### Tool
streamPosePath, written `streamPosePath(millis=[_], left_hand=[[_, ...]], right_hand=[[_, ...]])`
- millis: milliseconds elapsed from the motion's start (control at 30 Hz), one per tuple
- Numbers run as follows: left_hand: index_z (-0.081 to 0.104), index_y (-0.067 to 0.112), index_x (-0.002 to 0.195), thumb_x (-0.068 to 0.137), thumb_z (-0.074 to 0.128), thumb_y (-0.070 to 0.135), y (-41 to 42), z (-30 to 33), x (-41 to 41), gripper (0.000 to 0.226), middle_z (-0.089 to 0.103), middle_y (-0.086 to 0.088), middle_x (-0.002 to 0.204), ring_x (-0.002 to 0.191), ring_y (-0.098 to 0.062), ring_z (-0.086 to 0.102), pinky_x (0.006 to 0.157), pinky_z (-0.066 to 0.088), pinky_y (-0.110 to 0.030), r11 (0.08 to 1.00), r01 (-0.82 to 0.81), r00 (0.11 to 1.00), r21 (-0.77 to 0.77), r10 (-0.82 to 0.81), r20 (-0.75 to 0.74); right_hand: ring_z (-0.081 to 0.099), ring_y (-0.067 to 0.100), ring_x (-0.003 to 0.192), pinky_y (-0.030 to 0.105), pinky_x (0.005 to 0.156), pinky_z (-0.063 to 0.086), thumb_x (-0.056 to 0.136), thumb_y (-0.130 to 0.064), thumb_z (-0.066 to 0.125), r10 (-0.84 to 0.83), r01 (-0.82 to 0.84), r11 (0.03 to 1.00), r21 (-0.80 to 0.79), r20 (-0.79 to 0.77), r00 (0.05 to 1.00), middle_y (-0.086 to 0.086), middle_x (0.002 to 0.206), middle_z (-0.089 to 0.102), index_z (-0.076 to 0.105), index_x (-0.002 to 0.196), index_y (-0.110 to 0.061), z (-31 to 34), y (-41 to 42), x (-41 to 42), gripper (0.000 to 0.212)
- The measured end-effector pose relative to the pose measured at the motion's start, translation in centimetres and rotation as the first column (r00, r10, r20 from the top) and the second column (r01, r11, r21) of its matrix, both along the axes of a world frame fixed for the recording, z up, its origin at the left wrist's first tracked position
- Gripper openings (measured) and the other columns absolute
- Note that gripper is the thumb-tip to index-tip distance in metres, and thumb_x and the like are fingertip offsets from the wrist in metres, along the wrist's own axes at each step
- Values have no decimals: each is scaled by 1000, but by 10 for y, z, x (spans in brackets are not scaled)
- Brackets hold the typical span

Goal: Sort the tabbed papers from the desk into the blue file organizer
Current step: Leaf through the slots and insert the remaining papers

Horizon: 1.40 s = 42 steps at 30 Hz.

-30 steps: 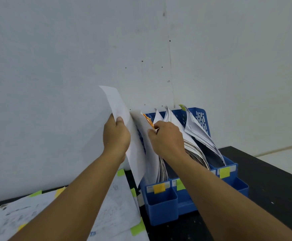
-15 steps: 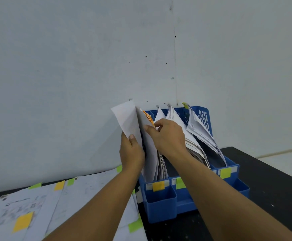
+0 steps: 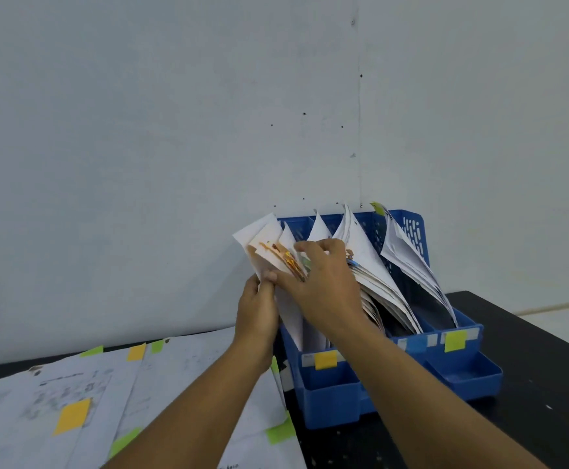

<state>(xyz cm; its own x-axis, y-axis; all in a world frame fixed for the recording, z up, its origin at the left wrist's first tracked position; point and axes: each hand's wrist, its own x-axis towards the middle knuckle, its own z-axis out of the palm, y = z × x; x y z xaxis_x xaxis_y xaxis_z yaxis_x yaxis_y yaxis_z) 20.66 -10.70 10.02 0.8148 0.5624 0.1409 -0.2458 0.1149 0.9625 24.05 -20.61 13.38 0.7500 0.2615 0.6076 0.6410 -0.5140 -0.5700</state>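
The blue plastic file organizer [image 3: 391, 377] is seen standing on the black surface [image 3: 530, 418] against a pale grey wall [image 3: 141, 130], with three upright compartments filled with white paper sheets and small open trays along its front. A yellow sticky label [image 3: 325, 359] is fixed on the front of the left compartment and another yellow label [image 3: 455, 340] on the front of the right one. A white sheet of paper [image 3: 259, 238] is held at the outer left side of the left compartment by the left hand [image 3: 257, 309], whose thumb and fingers are curled against the sheet's lower edge in a pinch. The right hand [image 3: 323, 282] is laid across the tops of the standing sheets in the left compartment, its fingers bent over the orange-tabbed papers [image 3: 288, 258] and pressing them toward the right; whether they are gripped cannot be told. To the left of the organizer, loose white tabbed papers [image 3: 73, 401] are spread flat on the surface, overlapping one another and marked with yellow and green sticky tabs. A green tab [image 3: 377, 207] is seen at the top of the sheets in the right compartment.
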Motion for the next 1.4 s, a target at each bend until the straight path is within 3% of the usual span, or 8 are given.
streamPosePath(millis=[233,467,733,867,1000,1133,1267,1400], left_hand=[[54,25,127,100,46,34,40,-14,-60,29,64,1,119,107,-21,64,99,48,-41,994,-14,999,-107,8,-54],[68,27,95,91,63,17,97,-47,-147,12,70,6,100,96,-11,65,88,52,-31,912,-131,915,388,262,-307],[61,34,113,94,55,14,134,-86,-239,28,59,10,109,74,-3,61,66,40,-5,667,-32,766,745,495,-410],[45,30,139,96,51,36,155,-102,-273,43,37,4,151,142,-19,28,117,19,-38,554,93,595,827,635,-492],[18,37,150,82,29,80,163,-115,-291,81,6,1,162,148,-34,-3,116,1,-58,552,323,325,769,698,-638],[17,36,150,70,28,91,157,-118,-290,98,6,-1,162,147,-37,-2,115,2,-59,553,327,328,766,694,-641],[35,35,143,83,44,70,152,-115,-284,70,32,4,153,144,-30,19,116,14,-49,538,244,411,807,696,-589],[64,29,83,86,58,40,149,-109,-281,13,66,13,84,84,-11,60,79,49,-29,472,9,570,881,722,-392]], right_hand=[[51,19,115,27,86,45,92,-56,58,87,-85,995,-45,50,995,3,129,50,57,134,-23,-30,14,-18,53],[49,24,111,38,89,47,92,-35,67,71,-80,996,37,200,977,3,119,56,62,127,-19,-65,20,-54,38],[40,15,128,33,108,35,96,-47,57,324,-383,867,-319,-223,919,-5,137,49,49,141,-32,-123,66,-120,48],[36,18,133,34,111,32,96,-52,54,312,-443,791,-422,-344,886,-4,145,45,42,146,-31,-143,82,-139,56],[33,16,135,33,112,27,96,-57,51,279,-418,757,-502,-331,902,-8,145,42,44,145,-34,-154,87,-150,55],[33,12,132,29,110,25,95,-58,51,279,-398,776,-490,-300,912,-13,141,44,51,139,-34,-161,85,-152,51],[35,11,132,29,111,26,94,-57,54,296,-404,794,-455,-291,910,-14,139,46,54,137,-33,-165,84,-153,49],[35,9,132,29,111,26,94,-55,55,312,-418,804,-424,-297,902,-14,138,46,54,136,-33,-166,84,-153,48]])
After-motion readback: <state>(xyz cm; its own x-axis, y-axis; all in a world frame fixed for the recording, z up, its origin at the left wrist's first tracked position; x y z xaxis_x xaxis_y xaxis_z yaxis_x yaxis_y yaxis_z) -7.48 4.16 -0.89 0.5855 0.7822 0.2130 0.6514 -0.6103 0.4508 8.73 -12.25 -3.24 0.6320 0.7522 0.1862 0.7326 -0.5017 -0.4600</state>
